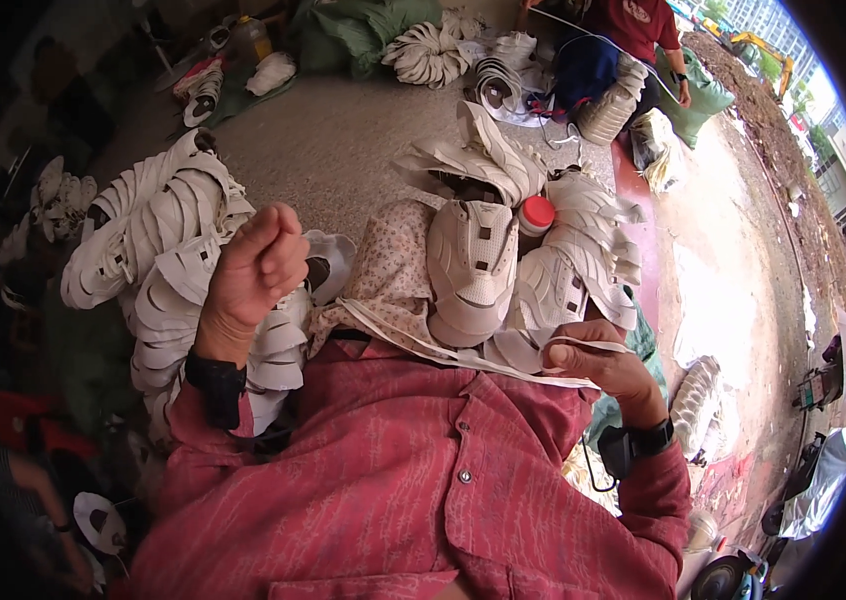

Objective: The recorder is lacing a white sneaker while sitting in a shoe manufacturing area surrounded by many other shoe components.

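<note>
At the left of the frame, we see a pile of white shoe tops (158, 215), then the left hand (265, 258), curled up; we can't tell if it holds anything. One big shoe top (475, 265) sits mid-frame, and right of centre the right hand (611, 368) pinches a thin white strip (599, 346).

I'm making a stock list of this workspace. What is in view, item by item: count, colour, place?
Shoe upper: one, off-white, on the lap
Floral cloth: one, cream, left of it
Jar: one, red-lidded, right of it
Strip: one, white, right of centre
Stacked shoe uppers: uncountable, off-white, both sides and beyond
Bottle: one, yellowish, upper left
Sacks: at least two, green, background
Co-worker: at least one, red-topped, upper right
Excavator: one, yellow, outdoors
Left hand: one, bare, raised
Right hand: one, bare, at the strip
</note>
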A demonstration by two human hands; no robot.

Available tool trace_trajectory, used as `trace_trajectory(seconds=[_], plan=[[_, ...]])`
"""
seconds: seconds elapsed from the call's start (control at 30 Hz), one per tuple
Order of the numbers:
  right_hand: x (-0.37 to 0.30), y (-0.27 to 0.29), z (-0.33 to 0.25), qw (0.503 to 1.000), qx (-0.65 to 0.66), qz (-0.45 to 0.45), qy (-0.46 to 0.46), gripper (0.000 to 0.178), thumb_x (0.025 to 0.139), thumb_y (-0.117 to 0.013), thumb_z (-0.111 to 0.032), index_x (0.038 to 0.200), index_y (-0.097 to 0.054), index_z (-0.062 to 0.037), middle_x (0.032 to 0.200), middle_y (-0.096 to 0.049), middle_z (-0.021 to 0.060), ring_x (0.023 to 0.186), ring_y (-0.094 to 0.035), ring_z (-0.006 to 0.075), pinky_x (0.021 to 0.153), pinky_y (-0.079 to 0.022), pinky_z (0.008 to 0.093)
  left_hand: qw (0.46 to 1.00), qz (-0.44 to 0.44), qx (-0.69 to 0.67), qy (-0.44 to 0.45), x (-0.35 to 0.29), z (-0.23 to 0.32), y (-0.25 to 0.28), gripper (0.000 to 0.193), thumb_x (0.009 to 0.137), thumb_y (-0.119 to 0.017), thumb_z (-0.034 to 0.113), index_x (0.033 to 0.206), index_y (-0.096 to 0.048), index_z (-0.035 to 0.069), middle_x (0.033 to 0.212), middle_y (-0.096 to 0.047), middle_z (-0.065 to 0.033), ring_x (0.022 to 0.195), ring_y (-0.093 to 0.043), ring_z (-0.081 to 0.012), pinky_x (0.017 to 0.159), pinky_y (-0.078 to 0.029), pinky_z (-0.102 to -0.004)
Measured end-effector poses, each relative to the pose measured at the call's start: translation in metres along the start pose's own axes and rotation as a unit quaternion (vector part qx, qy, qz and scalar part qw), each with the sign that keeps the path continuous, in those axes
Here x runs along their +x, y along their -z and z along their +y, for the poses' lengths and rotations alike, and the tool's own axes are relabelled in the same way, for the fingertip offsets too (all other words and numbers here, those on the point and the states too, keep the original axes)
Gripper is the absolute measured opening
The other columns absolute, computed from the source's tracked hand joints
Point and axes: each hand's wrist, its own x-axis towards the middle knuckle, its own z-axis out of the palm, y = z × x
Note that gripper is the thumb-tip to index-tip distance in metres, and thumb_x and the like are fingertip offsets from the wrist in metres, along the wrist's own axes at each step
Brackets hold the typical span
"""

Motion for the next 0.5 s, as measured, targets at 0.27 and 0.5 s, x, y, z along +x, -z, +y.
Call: trace_trajectory(seconds=[0.27,0.5], plan=[[0.064,-0.063,-0.023,0.966,-0.093,0.142,0.195,0.016,0.089,-0.065,-0.013,0.101,-0.062,-0.0017,0.08,-0.064,0.0047,0.066,-0.056,0.01,0.059,-0.047,0.0277,0.955,-0.161,0.198,0.153,0.048,-0.077,-0.068,0.072,0.084,-0.073,0.017,0.143,-0.036,0.001,0.139,-0.046,-0.0082,0.119,-0.051,-0.0165,0.092,-0.044,-0.0262],[0.07,-0.072,-0.005,0.963,-0.12,0.2,0.135,0.016,0.087,-0.067,-0.011,0.088,-0.055,-0.0012,0.072,-0.062,0.006,0.067,-0.059,0.0081,0.057,-0.047,0.0279,0.945,-0.022,0.288,0.152,0.052,-0.097,-0.05,0.029,0.093,-0.061,0.015,0.116,-0.064,-0.003,0.094,-0.069,-0.0058,0.086,-0.063,-0.0112,0.079,-0.051,-0.0248]])
